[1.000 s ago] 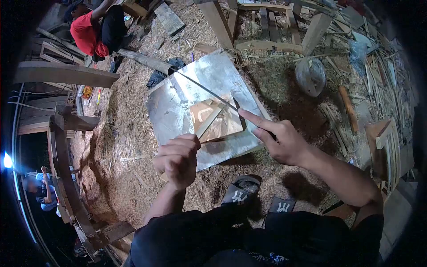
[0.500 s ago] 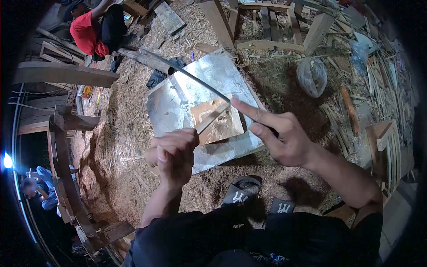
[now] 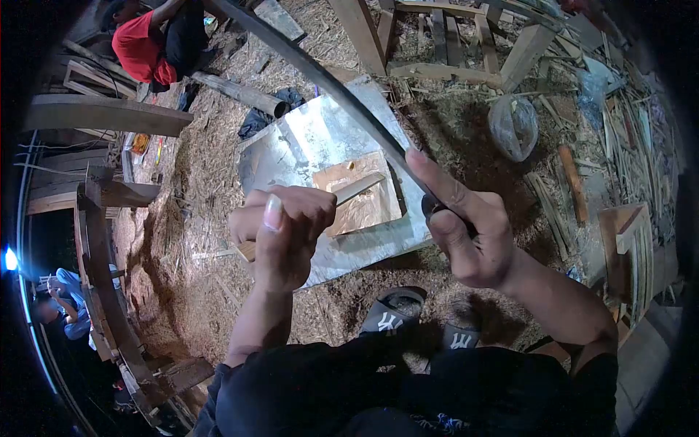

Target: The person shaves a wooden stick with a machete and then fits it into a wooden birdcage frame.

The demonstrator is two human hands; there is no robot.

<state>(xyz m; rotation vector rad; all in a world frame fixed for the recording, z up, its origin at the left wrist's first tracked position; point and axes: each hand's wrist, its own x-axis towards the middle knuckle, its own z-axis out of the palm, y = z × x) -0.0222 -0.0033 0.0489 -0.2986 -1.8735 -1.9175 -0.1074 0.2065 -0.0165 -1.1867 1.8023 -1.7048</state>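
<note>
My left hand (image 3: 282, 229) is closed round a pale wooden strip (image 3: 358, 189), whose far end lies over a square wooden block (image 3: 362, 207). The block rests on a worn, silvery board (image 3: 313, 142) on the ground. On the right, my right hand (image 3: 470, 226) grips the near end of a long dark blade (image 3: 328, 82), with the index finger stretched along it. The blade slants up to the upper left, above the board and apart from the strip. The handle is mostly hidden in my fist.
Wood shavings (image 3: 207, 255) cover the ground. A wooden frame (image 3: 444, 73) stands beyond the board, a clear plastic bag (image 3: 512, 128) to its right. A person in red (image 3: 142, 49) sits at upper left, another person (image 3: 73, 306) at far left. A pipe (image 3: 240, 93) lies behind the board.
The dark blade has lifted off the wooden strip and looks larger and closer. My right hand has shifted slightly right, and my left hand has turned a little, with the strip tilted flatter.
</note>
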